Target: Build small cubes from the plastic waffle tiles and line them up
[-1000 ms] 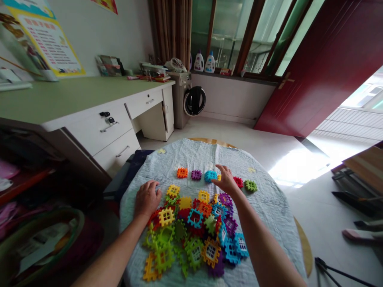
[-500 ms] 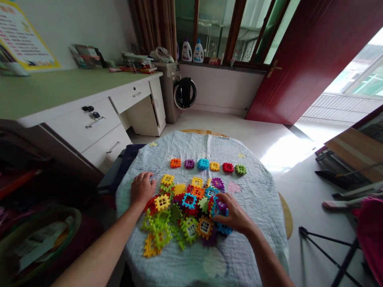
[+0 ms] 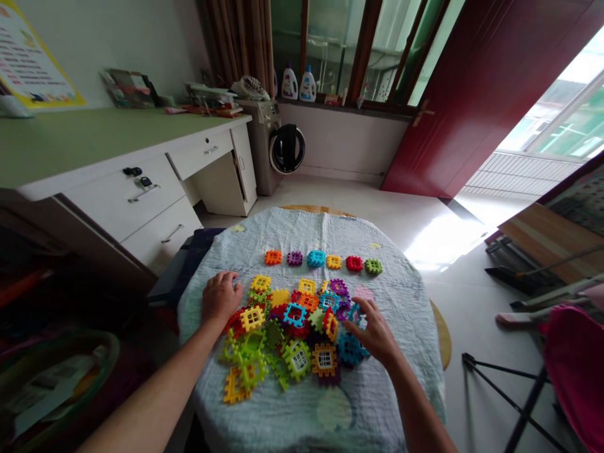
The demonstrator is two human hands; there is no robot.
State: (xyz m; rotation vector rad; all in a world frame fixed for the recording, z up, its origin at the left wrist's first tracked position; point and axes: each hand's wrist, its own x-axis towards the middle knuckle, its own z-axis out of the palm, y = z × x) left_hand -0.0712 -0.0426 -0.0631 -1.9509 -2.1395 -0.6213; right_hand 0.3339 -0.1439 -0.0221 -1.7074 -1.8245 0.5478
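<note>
My right hand [image 3: 376, 331] is at the right side of a loose pile, its thumb and fingers around a blue notched square piece [image 3: 355, 314]. Flat on the cloth left of the pile lies my left hand [image 3: 220, 301], fingers slightly bent and apart, holding nothing. Between the hands are several window-like pieces: a yellow one [image 3: 252, 318], a blue frame [image 3: 295, 315], green ones [image 3: 297, 360] and an orange-yellow one [image 3: 324, 359]. More blue pieces [image 3: 349, 349] sit below my right hand. Behind the pile runs a row of small coloured stacks, from orange [image 3: 272, 257] to green [image 3: 374, 267].
A pale blue cloth [image 3: 377, 402] covers the round table. A green-topped desk [image 3: 117, 135] stands at the left, a washing machine [image 3: 264, 145] beyond it. At the right are a red door [image 3: 438, 94] and a pink folding chair [image 3: 573, 358].
My right hand has shifted slightly right and its fingers have spread around a blue piece. A red and yellow-orange piece now shows upright left of it. My left hand stays resting on the cloth.
</note>
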